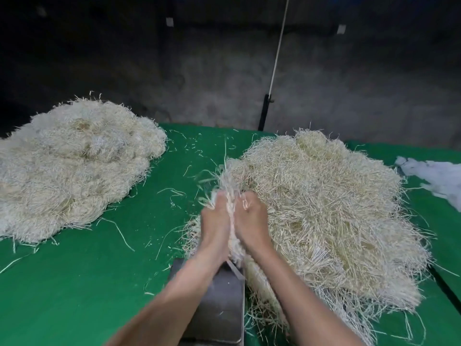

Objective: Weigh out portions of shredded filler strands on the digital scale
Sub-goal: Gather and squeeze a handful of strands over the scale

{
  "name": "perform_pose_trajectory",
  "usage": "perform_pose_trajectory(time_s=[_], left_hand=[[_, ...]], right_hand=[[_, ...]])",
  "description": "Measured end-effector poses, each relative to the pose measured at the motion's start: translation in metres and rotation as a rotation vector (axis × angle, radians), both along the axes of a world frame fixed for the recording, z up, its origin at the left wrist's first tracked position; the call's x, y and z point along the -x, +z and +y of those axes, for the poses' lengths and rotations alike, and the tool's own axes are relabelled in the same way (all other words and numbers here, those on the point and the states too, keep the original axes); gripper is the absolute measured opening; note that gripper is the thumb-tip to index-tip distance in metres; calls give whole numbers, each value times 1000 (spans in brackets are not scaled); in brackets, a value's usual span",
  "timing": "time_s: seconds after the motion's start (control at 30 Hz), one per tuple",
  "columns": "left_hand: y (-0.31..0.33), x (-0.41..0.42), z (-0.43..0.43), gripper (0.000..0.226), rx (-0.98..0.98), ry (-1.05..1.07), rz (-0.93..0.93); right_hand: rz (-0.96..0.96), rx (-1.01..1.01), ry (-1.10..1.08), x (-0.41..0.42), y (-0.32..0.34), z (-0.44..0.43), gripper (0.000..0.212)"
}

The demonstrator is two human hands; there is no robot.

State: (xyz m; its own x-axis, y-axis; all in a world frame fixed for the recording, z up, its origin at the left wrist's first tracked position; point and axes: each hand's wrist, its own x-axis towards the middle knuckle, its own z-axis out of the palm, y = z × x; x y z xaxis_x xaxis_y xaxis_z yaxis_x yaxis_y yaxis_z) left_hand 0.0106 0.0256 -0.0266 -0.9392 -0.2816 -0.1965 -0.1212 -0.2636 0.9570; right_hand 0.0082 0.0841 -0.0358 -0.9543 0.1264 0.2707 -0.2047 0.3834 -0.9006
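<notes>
The left hand (pixel 215 221) and right hand (pixel 250 218) are gripping a strand tuft (pixel 228 186), which needs teasing clear of the 3 o'clock pile (pixel 324 208) before going onto the 6 o'clock scale platform (pixel 219 303).

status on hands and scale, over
Left hand and right hand grip one bunch of strands by the right pile. Scale pan nearly bare. Pile crowds its right edge.

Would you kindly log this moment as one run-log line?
left hand, right hand: gripping strand bunch | bunch: at right pile edge, over scale
</notes>
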Motion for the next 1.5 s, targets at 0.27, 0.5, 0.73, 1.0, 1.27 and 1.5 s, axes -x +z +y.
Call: perform_pose_trajectory(time_s=[0.27,0.5,0.73,1.0,1.27,1.5], left_hand=[[-11,16,-7,34,698,-174,134],[11,3,-26,15,462,-619,203],[-26,-30,-5,67,470,219,311],[-2,4,-13,64,-311,-6,1],[-4,7,-2,25,87,-32,217],[4,4,-1,27,-197,62,114]], right_hand=[[47,271,344,-6,6,11,56],[-196,296,71,17,6,26,32],[-70,609,-145,16,5,7,18],[-173,140,-16,1,-10,0,23],[100,-110,264,-2,13,-4,34],[-60,96,226,-5,1,-2,28]])
